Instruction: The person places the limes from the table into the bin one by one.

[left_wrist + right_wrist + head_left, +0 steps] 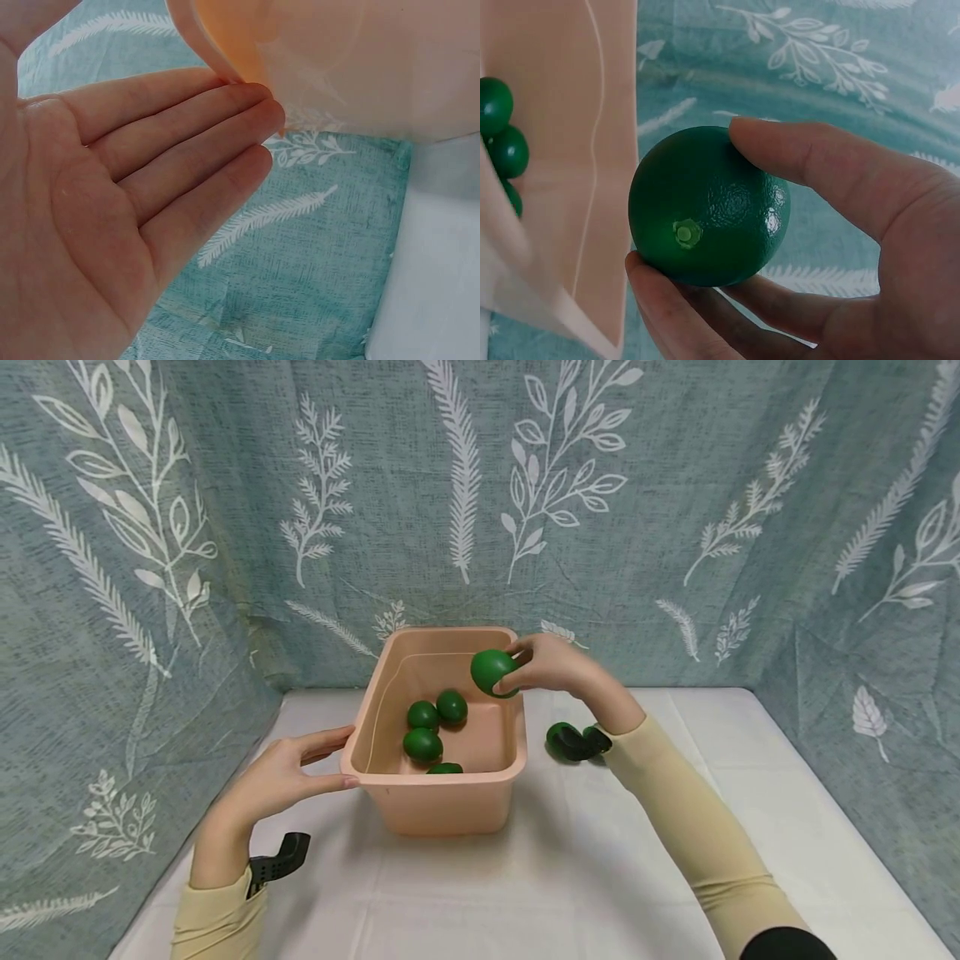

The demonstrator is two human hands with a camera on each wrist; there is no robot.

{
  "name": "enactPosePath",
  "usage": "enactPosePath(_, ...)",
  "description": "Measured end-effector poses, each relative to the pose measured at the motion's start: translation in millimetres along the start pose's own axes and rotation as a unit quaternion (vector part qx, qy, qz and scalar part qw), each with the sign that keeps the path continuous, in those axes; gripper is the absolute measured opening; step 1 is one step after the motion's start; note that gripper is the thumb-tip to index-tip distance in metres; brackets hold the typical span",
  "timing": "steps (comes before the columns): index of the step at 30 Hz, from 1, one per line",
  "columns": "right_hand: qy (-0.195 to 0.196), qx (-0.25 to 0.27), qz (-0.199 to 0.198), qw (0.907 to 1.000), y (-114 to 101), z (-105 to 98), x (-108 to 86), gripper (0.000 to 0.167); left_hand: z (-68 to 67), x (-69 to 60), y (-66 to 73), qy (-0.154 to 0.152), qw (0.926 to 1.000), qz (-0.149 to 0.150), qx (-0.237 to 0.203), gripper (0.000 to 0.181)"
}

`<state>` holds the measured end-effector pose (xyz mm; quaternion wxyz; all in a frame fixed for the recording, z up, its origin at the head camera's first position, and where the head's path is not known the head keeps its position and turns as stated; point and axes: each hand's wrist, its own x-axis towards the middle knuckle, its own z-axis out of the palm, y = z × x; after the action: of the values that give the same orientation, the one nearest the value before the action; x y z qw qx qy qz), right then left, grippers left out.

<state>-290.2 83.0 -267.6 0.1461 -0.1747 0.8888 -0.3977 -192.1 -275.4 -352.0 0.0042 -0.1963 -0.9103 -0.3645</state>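
Note:
My right hand (551, 664) pinches a round, glossy lime (491, 672) between thumb and fingers, above the right rim of a peach plastic bin (442, 802). In the right wrist view the lime (705, 202) shows a pale stem end and dimpled skin. Several limes (423, 745) lie on the bin's floor, the nearest partly hidden by the front wall. At the bin's front left corner, my left hand (288, 772) touches the rim with its thumb and fingertips. The left wrist view shows its fingers (202, 142) nearly straight, with the palm holding nothing.
More limes (562, 741) lie on the white tablecloth (600, 877) right of the bin, partly hidden by the black right wrist camera (585, 743). A teal curtain with white leaves (390, 527) hangs behind the table and along both sides.

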Motion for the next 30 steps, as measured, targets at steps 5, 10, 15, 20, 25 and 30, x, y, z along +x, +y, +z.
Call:
enactPosePath(5,-0.014,0.002,0.002,0.9999,-7,6,6.7,0.06,0.7,0.7,-0.3,-0.001,1.0,-0.001,-0.004,0.071)
enactPosePath(10,-0.019,0.0,0.012,0.9997,-11,11,14.7,0.059,1.2,1.8,-0.8,-0.002,1.0,0.001,-0.004,0.071)
enactPosePath(15,-0.015,0.014,0.01,0.9997,-11,17,21.0,0.058,1.7,2.5,-0.9,-0.001,1.0,0.004,-0.004,0.071)
enactPosePath(20,0.001,0.032,0.011,0.9994,-4,15,22.8,0.054,1.9,3.3,-0.8,0.0,1.0,0.006,0.001,0.071)
enactPosePath(25,0.017,0.041,0.021,0.9988,8,7,18.7,0.054,0.8,2.7,-0.2,-0.002,1.0,0.001,0.0,0.071)
enactPosePath(30,0.028,0.034,0.027,0.9987,22,-1,10.2,0.056,0.0,0.6,-0.1,-0.004,1.0,-0.005,-0.004,0.071)
